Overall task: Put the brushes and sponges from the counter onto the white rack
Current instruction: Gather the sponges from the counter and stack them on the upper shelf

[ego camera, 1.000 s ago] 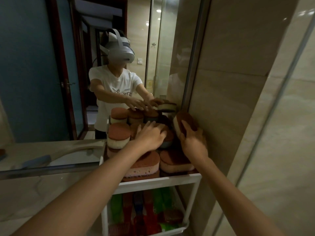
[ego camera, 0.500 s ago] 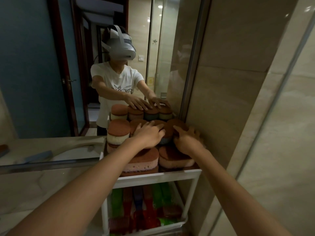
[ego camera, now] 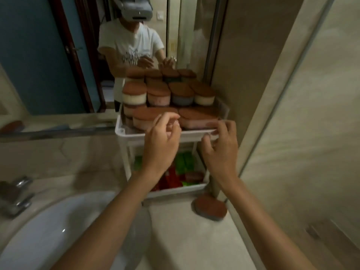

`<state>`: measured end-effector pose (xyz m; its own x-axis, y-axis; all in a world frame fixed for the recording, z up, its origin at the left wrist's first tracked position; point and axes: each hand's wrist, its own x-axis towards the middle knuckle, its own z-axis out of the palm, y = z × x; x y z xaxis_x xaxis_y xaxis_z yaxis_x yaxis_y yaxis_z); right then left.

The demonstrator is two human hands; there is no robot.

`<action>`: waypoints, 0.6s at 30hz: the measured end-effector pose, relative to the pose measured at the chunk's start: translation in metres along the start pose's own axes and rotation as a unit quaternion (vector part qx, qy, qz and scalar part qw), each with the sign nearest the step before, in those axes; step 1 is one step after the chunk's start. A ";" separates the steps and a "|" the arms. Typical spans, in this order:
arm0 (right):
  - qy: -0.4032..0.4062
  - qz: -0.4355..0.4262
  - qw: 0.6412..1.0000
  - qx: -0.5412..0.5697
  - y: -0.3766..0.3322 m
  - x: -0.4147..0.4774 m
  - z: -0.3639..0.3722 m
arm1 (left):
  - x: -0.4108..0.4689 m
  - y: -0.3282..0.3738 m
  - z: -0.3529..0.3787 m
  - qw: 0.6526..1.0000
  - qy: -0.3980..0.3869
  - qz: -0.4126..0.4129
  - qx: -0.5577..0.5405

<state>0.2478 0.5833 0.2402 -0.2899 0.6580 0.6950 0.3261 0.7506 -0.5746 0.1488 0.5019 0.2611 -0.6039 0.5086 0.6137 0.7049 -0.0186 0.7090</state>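
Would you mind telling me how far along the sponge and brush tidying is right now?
Mostly done: the white rack has its top shelf packed with sponges, and brushes fill the lower shelf. Nothing is in hand; the left hand and right hand hover empty. Left: one sponge on the counter beside the rack.

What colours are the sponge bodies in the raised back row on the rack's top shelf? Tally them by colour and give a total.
Cream sponges: 2
Pink sponge: 1
Blue-grey sponge: 1
Total: 4
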 end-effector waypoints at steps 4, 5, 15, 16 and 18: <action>-0.093 0.068 0.993 0.004 0.041 -0.080 0.011 | -0.058 -0.031 0.023 0.991 -0.071 -0.109 0.030; -0.156 0.110 0.981 -0.022 0.061 -0.098 0.019 | -0.071 -0.040 0.028 0.986 -0.092 -0.133 0.045; -0.502 0.263 0.791 -0.231 0.161 -0.142 0.054 | -0.133 -0.080 0.025 0.929 -0.173 -0.312 0.102; -0.510 0.255 0.784 -0.247 0.163 -0.142 0.056 | -0.136 -0.082 0.022 0.925 -0.174 -0.322 0.103; -0.509 0.238 0.782 -0.269 0.163 -0.144 0.058 | -0.141 -0.085 0.017 0.919 -0.170 -0.340 0.105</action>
<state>0.2905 0.6140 0.0211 -0.4977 0.7674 -0.4042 0.8670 0.4532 -0.2071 0.1807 0.4464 0.1082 -0.8054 0.5811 -0.1165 0.2845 0.5515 0.7841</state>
